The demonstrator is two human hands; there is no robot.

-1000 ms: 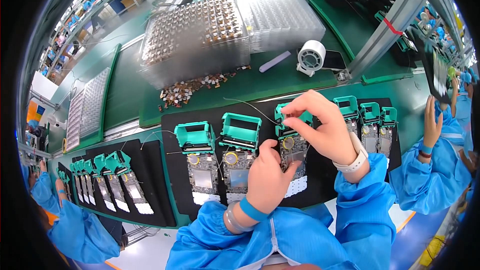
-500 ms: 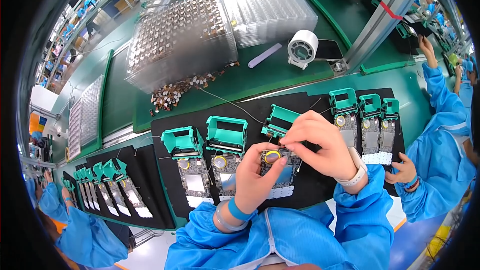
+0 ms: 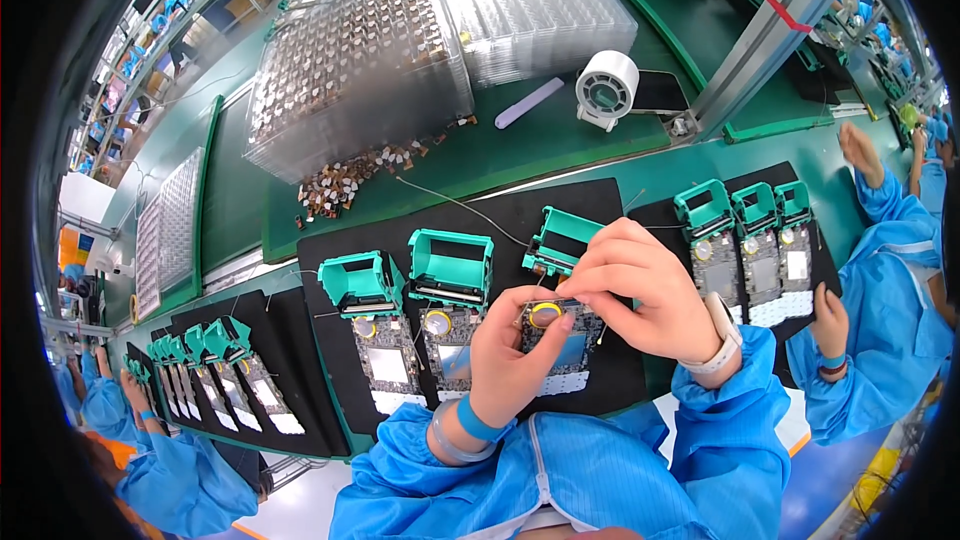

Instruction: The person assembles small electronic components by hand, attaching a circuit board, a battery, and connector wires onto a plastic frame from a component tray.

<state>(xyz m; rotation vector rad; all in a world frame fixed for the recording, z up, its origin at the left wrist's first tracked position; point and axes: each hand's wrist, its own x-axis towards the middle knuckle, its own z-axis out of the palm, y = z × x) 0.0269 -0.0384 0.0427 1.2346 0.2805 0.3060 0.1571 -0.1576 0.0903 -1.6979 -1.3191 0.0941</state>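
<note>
As the head view has it: left hand (image 3: 510,355) and right hand (image 3: 650,290) meet over the upper part of one circuit board (image 3: 570,352).
Left grip: thumb and index parted in a C, round yellow-rimmed cell (image 3: 545,314) showing in the gap; whether the tips press on the board, can't tell.
Right grip: thumb and fingertips brought together, just beyond and right of the cell, close to the left index tip; any tiny part between them hidden, can't tell.
Board vs grip: under both hands; shiny plate and pale lower strip (image 3: 563,383) run out on the near side of the left thumb.
Green frame: teal-green open frame (image 3: 568,237) just beyond the fingertips, tilted, its right end partly behind the right hand.
Wire: thin grey wire (image 3: 478,211) runs from beyond-left of the grip to the frame's left side.
Left of grip: two more boards, nearer one (image 3: 450,360) just beside the left hand, farther one (image 3: 388,364) past it, each with a green frame at its far end.
Mat: black mat (image 3: 600,198) under these three boards.
Right of grip: second black mat with three framed boards, co-worker's hand (image 3: 830,322) at its near right edge.
Beyond grip: loose small parts (image 3: 345,180) far left, clear tray stack (image 3: 360,60) behind them; lavender bar (image 3: 530,103) and white fan (image 3: 606,86) straight beyond.
Wrists: blue band (image 3: 480,420) left, white watch (image 3: 722,325) right.
</note>
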